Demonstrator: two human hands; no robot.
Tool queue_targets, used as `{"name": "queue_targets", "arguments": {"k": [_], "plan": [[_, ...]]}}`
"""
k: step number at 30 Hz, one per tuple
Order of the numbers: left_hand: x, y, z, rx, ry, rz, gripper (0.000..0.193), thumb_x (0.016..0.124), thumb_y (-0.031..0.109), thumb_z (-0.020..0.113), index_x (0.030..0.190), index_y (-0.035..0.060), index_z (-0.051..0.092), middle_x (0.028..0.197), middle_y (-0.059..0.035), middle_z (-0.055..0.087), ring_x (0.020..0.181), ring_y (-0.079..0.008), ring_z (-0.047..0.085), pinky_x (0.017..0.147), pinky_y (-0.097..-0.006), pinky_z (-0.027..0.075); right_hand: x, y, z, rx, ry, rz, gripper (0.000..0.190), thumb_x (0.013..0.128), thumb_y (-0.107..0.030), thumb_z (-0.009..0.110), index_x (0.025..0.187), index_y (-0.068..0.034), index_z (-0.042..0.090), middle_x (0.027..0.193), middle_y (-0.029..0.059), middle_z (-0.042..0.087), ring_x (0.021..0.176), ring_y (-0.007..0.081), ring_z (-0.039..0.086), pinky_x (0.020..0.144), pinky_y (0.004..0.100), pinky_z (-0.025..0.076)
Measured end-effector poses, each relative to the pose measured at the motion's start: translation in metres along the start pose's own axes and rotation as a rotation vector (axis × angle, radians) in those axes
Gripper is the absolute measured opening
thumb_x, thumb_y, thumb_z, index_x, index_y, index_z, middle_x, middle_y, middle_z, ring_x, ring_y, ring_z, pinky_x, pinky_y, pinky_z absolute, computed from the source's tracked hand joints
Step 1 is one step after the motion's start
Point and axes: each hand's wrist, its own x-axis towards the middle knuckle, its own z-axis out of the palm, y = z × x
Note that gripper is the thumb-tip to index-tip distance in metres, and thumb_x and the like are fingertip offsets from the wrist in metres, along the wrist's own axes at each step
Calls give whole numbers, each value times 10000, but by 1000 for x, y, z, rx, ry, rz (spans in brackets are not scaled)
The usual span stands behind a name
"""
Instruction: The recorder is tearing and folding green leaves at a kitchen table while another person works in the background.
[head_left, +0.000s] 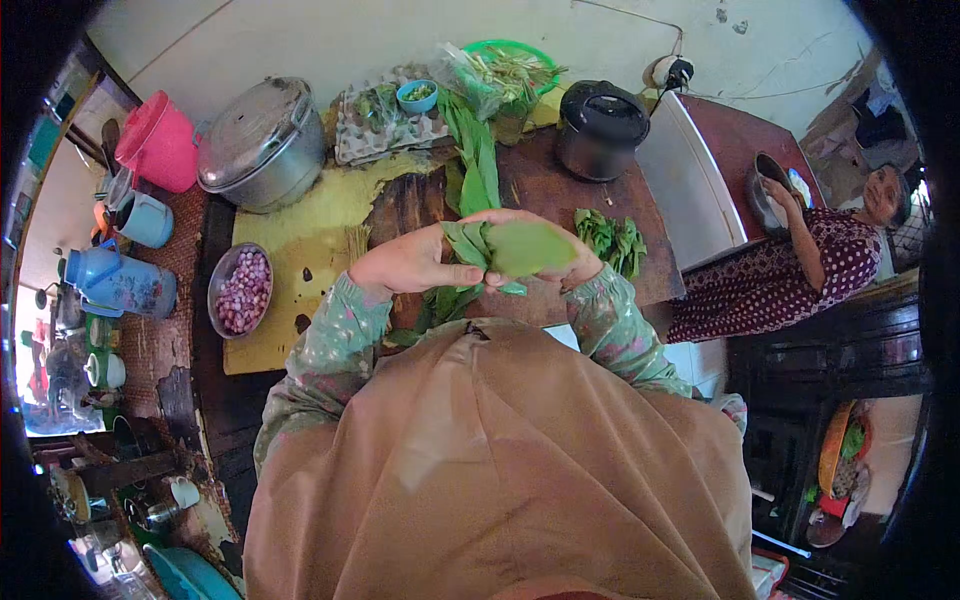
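Note:
Both hands are raised over the table, close to my chest. Between them is a folded green leaf (529, 247), partly blurred. My left hand (401, 262) pinches the leaf's left end, thumb on the near side. My right hand (574, 259) wraps around its right end, with the fingers partly hidden behind the leaf. Beyond my hands lies a stack of long green leaves (478, 176). More dark leaves (446, 309) lie below my hands, near the table's front edge. Several green leafy bundles (611, 241) rest to the right. Thin sticks (358, 238) show behind my left wrist.
On the left stand a metal bowl (213, 304) of peeled shallots and a large lidded pot (262, 150). An egg tray (356, 146), a green basket (546, 54) and a black pot (602, 142) stand at the back. To the right, another person (787, 277) holds a metal bowl (759, 196).

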Motion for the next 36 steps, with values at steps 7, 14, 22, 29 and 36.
{"name": "queue_targets", "arguments": {"k": [7, 14, 22, 29, 36], "plan": [[-8, 7, 1, 199, 44, -88, 260, 855, 93, 600, 1094, 7, 544, 999, -27, 610, 925, -111, 532, 853, -288, 424, 4, 12, -6, -445, 164, -128, 379, 600, 18, 735, 926, -50, 554, 890, -16, 544, 877, 100, 516, 757, 254, 433], [-18, 25, 10, 277, 240, -85, 285, 822, 9, 598, 1099, -9, 530, 1016, -44, 611, 952, -116, 539, 879, -287, 425, 2, 2, 14, -826, 321, -377, 294, 580, 56, 694, 799, -36, 522, 827, -7, 473, 737, 81, 487, 625, 226, 414], [-22, 14, 17, -51, 373, -88, 335, 802, -14, 622, 1126, -5, 538, 1098, -68, 594, 1027, -137, 545, 915, -293, 425, -8, -4, 21, -332, 283, -201, 307, 648, -34, 764, 874, -30, 557, 862, -1, 554, 782, 83, 514, 695, 232, 430], [-24, 19, 17, -437, 194, 204, 287, 788, 15, 651, 1066, 9, 580, 1068, -53, 592, 968, -121, 553, 864, -268, 434, -17, -2, 24, 145, 27, -200, 302, 744, 27, 685, 1022, -4, 573, 969, 3, 570, 884, 82, 550, 779, 232, 461], [-29, 28, 19, 31, 384, 2, 212, 741, 6, 648, 947, -2, 597, 922, -7, 578, 847, -87, 526, 746, -240, 429, -14, 11, 28, -41, 158, -272, 220, 770, 24, 681, 967, -6, 586, 920, 12, 607, 819, 78, 572, 752, 228, 479]]}}
